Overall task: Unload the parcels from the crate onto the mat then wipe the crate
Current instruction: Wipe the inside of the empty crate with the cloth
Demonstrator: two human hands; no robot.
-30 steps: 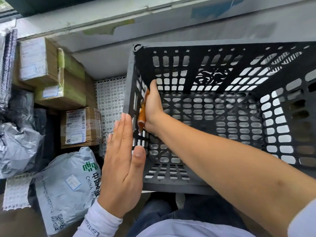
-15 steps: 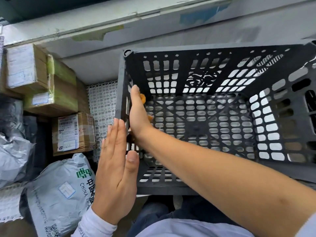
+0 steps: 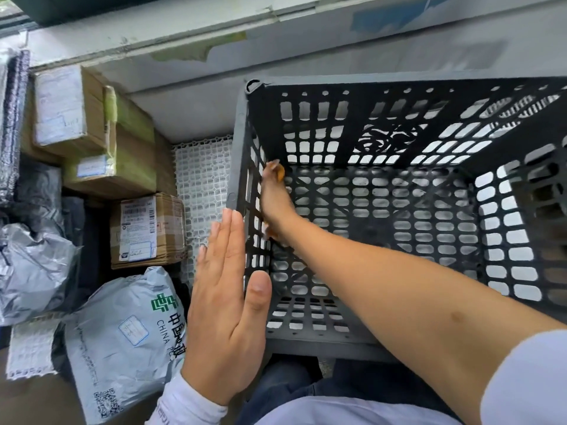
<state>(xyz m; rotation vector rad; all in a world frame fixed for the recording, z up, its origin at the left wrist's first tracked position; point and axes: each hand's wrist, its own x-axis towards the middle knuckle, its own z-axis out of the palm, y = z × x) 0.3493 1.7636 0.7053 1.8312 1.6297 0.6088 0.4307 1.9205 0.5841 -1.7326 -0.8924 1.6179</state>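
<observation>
The dark grey lattice crate [image 3: 399,79] stands empty at centre right. My right hand [image 3: 276,200] reaches inside it and presses an orange cloth [image 3: 279,174] flat against the inner left wall; only scraps of the cloth show at the fingertips and wrist. My left hand [image 3: 224,308] lies flat with straight fingers against the outside of that same wall, thumb at the rim. The white grid mat [image 3: 202,179] lies left of the crate. On it sit a labelled cardboard box [image 3: 147,231] and a grey China Post bag [image 3: 122,332].
Stacked cardboard boxes [image 3: 92,133] and a crumpled grey poly bag [image 3: 30,271] fill the far left. A grey wall ledge [image 3: 276,35] runs behind the crate. My knees [image 3: 291,381] are just below the crate's near rim.
My right hand has slid the cloth along the inner left wall, deeper into the crate. My left hand stays flat on the outside of the wall.
</observation>
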